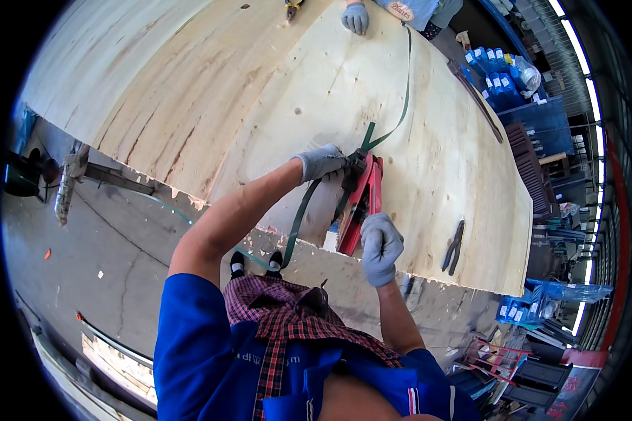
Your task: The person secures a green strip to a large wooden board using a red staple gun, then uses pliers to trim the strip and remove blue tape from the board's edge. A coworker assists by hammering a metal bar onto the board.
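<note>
Tool: the red strapping tool point(361, 203) lies on the plywood point(225, 105), near its front edge, handles pointing toward me.
Strap: a dark green strap point(405, 84) runs down the sheet from the far edge, enters the tool head, and leaves over the front edge toward the floor.
Left hand: my gloved left hand point(321, 163) is closed on the tool head where the strap enters, pinning both.
Right hand: my gloved right hand point(380, 245) is fisted round the handle end, fully clenched.
Pliers: dark pliers point(453, 245) lie loose on the sheet to my right, well apart from the tool.
Far side: another person's gloved hand point(356, 17) rests on the far edge, just beside the strap's upper end.
Surroundings: blue crates point(502, 81) stand beyond the right edge; concrete floor point(84, 266) lies below the sheet.
Risk, slip: in my judgement the strap could jump out of the head if my left grip shifts under load.
Risk, pinch: my left fingers sit close to the working parts; a hard pull on the handle could catch them.
Risk, whip: an over-tensioned strap may snap and lash back toward either person.
Risk, edge: the strap bends over a raw plywood edge, which could fray it.
</note>
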### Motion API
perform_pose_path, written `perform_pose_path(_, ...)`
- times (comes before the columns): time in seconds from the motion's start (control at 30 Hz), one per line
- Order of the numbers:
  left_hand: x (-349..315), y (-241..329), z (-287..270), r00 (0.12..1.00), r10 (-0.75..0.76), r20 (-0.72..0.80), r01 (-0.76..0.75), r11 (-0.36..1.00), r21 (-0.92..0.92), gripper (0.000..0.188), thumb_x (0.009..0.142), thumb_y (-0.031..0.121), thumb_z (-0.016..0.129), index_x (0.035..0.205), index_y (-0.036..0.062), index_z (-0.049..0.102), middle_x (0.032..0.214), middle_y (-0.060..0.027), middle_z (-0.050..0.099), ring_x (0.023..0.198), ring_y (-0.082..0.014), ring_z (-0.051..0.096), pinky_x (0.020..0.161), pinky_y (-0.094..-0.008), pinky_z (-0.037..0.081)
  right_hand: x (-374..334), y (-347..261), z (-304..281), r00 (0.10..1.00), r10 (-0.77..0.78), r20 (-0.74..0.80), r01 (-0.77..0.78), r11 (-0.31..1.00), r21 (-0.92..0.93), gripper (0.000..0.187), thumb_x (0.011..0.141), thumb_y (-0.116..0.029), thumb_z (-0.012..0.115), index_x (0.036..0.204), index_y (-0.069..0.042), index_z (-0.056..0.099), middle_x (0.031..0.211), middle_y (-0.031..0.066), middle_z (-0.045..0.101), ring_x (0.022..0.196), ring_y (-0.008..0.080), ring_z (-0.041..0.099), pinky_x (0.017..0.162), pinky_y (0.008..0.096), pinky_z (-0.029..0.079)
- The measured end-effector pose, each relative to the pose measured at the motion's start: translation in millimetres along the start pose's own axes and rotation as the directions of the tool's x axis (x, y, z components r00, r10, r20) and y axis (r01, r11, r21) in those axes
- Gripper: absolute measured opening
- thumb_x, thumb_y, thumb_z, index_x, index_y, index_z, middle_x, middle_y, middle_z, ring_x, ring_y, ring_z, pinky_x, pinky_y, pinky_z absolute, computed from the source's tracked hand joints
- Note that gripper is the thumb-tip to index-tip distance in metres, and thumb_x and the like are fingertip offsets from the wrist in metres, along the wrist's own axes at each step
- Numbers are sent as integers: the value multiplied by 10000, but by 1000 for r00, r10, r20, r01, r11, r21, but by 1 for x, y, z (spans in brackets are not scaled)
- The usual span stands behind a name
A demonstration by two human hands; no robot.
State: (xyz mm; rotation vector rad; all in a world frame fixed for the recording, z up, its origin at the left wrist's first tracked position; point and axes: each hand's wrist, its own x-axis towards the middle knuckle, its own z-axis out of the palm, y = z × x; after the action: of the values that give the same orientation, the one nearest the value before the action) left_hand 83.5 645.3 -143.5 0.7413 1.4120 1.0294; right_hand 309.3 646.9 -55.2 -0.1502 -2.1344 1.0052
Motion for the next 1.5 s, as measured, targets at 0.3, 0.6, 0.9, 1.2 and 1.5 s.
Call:
perform_pose_path(0.3,-1,22,-5,961,-196,194,254,904,-345,244,919,173,365,829,90,575,555,94,351,424,-34,299,356,-202,230,92,-6,-25,903,428,34,-419,860,290,389,996,-183,423,626,-91,344,546,-12,372,488,65,335,494,240,310)
perform_pose_path(0.6,-16,14,14,983,-176,54,183,909,-375,243,932,175,378,817,82,571,561,68,415,408,-52,348,348,-207,276,105,-7,-15,876,472,-95,-420,846,329,344,975,-214,496,669,-64,447,568,-14,435,504,52,382,501,229,347)
perform_pose_path(0.9,-27,8,13,998,-44,-40,33,965,-259,250,912,170,442,779,42,610,588,7,483,423,-106,417,369,-254,321,4,-5,3,961,273,-46,-251,931,266,311,951,-49,404,641,-51,390,598,16,422,563,89,397,506,234,308)
perform_pose_path(1.2,-3,12,-8,982,-57,182,118,932,-343,251,910,171,392,789,65,584,545,62,407,405,-56,341,356,-222,276,131,-1,-38,848,512,135,-530,821,213,436,991,-290,432,601,-127,326,535,-27,318,527,77,348,474,232,256)
perform_pose_path(1.5,7,-2,-2,953,-110,283,243,834,-495,214,910,166,385,797,93,551,534,82,371,397,-47,312,338,-213,253,110,-9,-15,893,450,-3,-436,866,243,430,986,-260,429,594,-130,311,508,-18,312,489,86,319,466,238,264)
